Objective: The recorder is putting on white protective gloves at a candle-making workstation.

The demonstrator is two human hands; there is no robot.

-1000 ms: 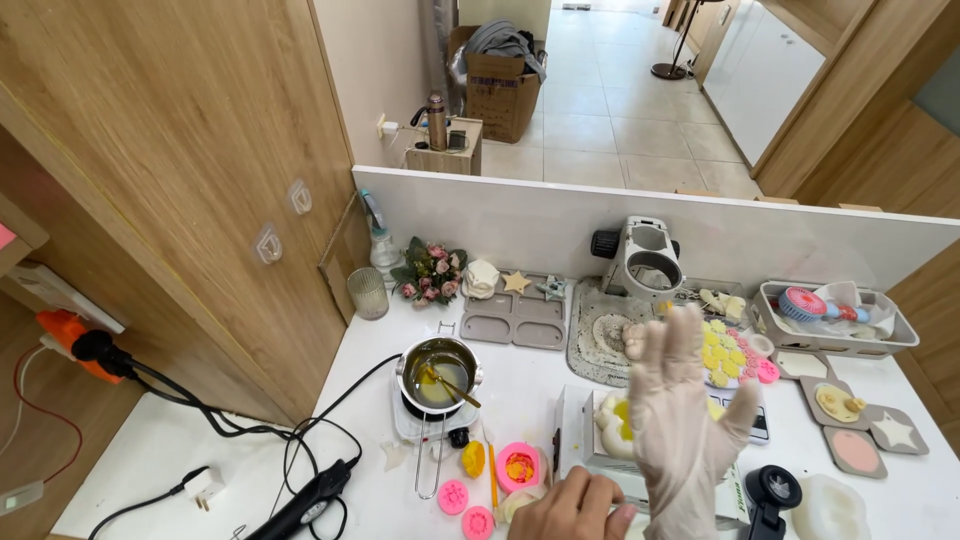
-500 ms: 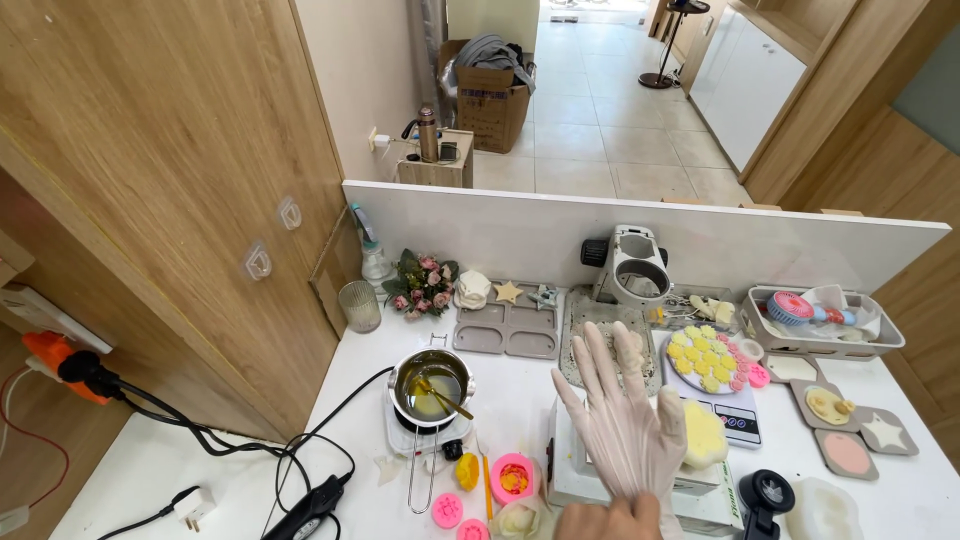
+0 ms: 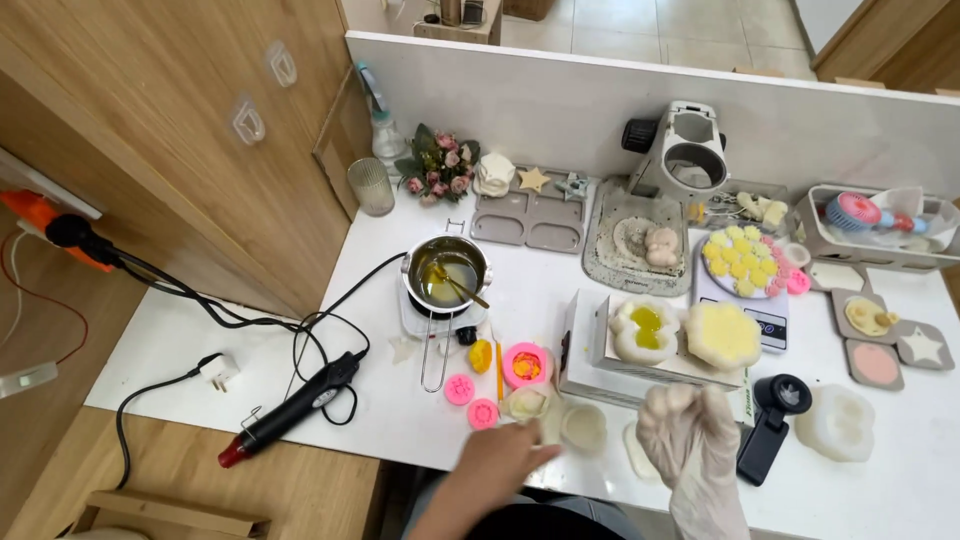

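Since the earlier frames the gloved right hand (image 3: 690, 425) has dropped from spread-open above the counter to a clenched fist at the lower middle, and the view has dipped closer to the counter (image 3: 180, 350). At far left an orange plug (image 3: 40, 222) sits in the wall, its black cable running down to a black heat gun (image 3: 292, 408) with a red tip, lying near a white plug (image 3: 217, 371). Right of these a small metal melting pot (image 3: 446, 274) of yellow wax rests on a white warmer. Below it lie pink round moulds (image 3: 526, 365) and a yellow piece. The bare left hand (image 3: 500, 462) reaches in from the bottom edge, fingers loose and grasping nothing, fingertips just beside a small white round cup (image 3: 584, 427). The glove grips nothing that shows; it hovers just in front of a white box (image 3: 600, 370) carrying two flower-shaped white silicone moulds (image 3: 645, 330). Further right stand a black clip-on lens (image 3: 770, 415) and a white mould (image 3: 838, 422)
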